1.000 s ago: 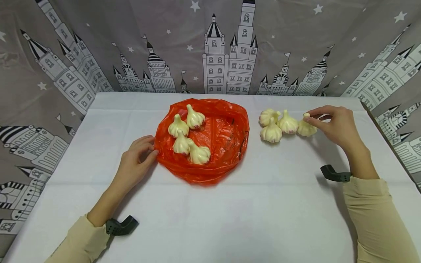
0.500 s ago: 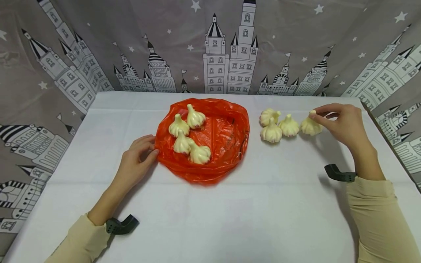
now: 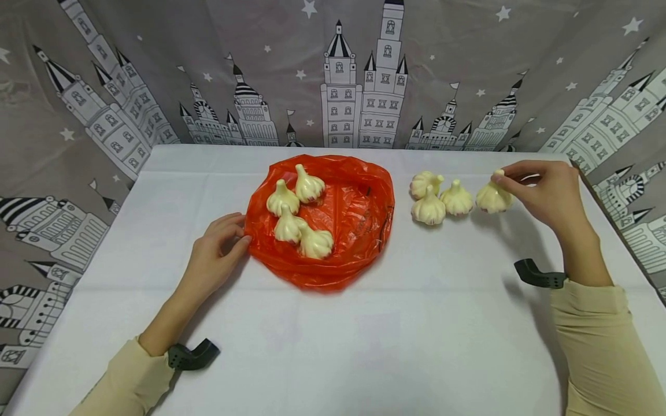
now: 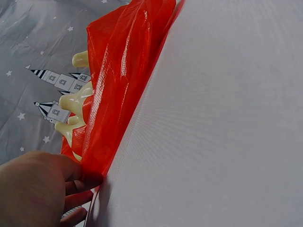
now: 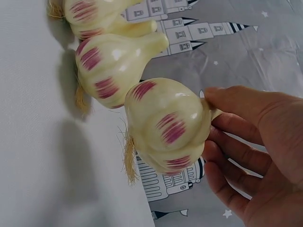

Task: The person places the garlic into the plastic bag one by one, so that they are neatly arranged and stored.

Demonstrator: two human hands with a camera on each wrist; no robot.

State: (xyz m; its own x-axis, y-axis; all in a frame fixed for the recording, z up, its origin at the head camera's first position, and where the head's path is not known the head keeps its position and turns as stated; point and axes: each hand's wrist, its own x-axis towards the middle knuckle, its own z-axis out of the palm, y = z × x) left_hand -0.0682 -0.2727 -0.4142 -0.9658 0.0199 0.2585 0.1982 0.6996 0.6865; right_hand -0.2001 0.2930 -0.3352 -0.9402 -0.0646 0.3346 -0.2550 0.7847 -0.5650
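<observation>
My right hand [image 3: 548, 193] pinches a garlic bulb [image 3: 494, 197] by its stem, a little above the table. In the right wrist view this bulb [image 5: 165, 127] shows purple streaks and a tuft of roots, with the thumb and fingers at its neck. Just left of it lie more bulbs in a group, the nearest a single bulb [image 3: 457, 199]. My left hand [image 3: 215, 251] grips the left edge of an open red plastic bag [image 3: 359, 231]. In the left wrist view the bag's film [image 4: 116, 104] runs between thumb and fingers. Several garlic bulbs [image 3: 315, 242] sit inside the bag's left half.
A white cloth covers the table [image 3: 333, 346]. Behind it hangs a grey curtain [image 3: 442, 58] printed with castles and stars. Each wrist wears a black camera band; the right band [image 3: 538, 274] stands over the cloth.
My right hand has moved right and slightly up, lifting the garlic bulb away from the group. The neighbouring bulb has shifted slightly. My left hand and the bag stay in place.
</observation>
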